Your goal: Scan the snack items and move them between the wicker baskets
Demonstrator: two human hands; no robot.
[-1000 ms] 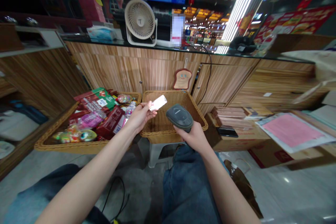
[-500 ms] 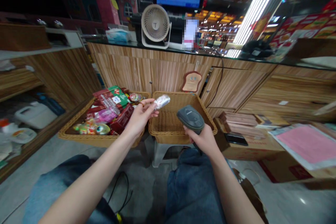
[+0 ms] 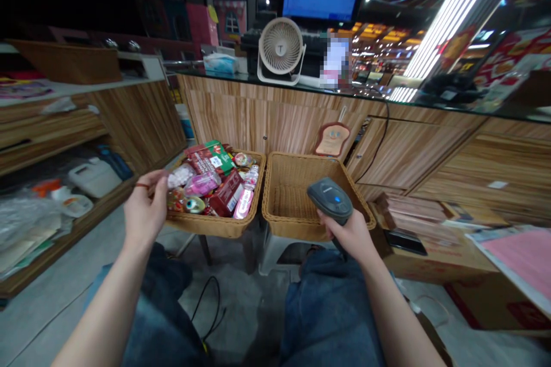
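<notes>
Though empty, left hand [image 3: 144,212] beside packet [image 3: 181,175]

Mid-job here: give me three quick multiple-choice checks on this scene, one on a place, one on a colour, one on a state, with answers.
1. Where is the handheld barcode scanner?
A) Inside a wicker basket
B) In the right hand
C) On the glass counter

2. What colour is the light on the scanner?
A) Red
B) Green
C) Blue

3. How is the black phone placed?
A) Lying flat on a cardboard box
B) Propped upright against the fan
C) Held in a hand

Answers:
1. B, the fingers wrap around its grip.
2. C, a blue spot shows on its top.
3. A, it rests on the box's top.
</notes>
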